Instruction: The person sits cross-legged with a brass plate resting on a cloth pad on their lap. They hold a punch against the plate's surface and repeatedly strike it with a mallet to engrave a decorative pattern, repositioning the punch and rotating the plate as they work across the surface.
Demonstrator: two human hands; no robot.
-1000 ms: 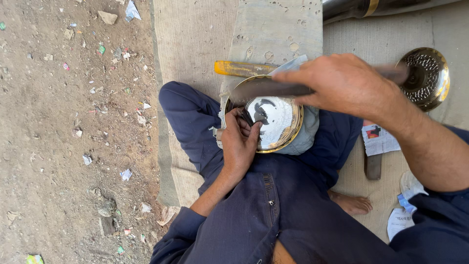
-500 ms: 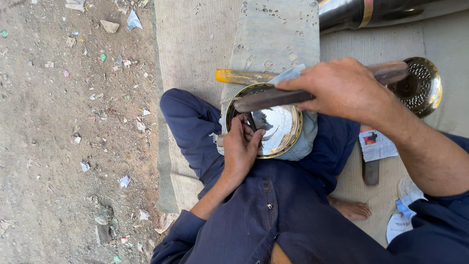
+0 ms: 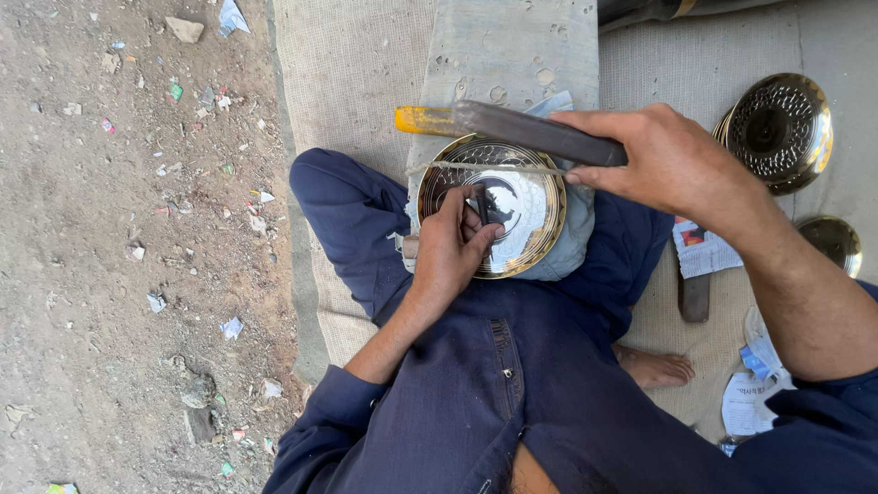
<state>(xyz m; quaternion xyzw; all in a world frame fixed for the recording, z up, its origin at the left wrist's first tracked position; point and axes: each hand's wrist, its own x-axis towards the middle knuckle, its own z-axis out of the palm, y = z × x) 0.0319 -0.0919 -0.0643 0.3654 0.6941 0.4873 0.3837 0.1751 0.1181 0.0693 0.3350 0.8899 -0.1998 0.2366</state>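
Pinching punch (image 3: 482, 203) on brass plate (image 3: 521, 197), left hand (image 3: 453, 247); right hand (image 3: 672, 165) fisted round mallet (image 3: 526, 130).

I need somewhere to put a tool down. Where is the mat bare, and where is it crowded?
Bare: the woven mat left of the grey slab, beyond the bent knee. Crowded: the right side, with the perforated brass dome, paper scraps and a dark tool. Both hands work at the brass plate.
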